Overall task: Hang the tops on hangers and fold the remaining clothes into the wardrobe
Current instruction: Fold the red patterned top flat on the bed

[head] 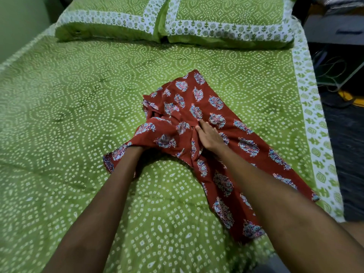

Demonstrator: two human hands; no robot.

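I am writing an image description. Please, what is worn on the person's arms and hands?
Nothing visible. Both forearms are bare, with no sleeves, watch or bangles. The right hand shows no rings or glove. The left hand is hidden under the red cloth.

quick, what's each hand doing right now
Left hand: hidden under the red printed garment; grip cannot be told.
Right hand: open, fingers flat, pressing on the garment.

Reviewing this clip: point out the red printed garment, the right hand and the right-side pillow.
red printed garment (214, 104): head view, on its flat upper panel.
right hand (208, 135): head view, on the back of the hand resting on the garment.
right-side pillow (226, 10): head view, on its green centre.
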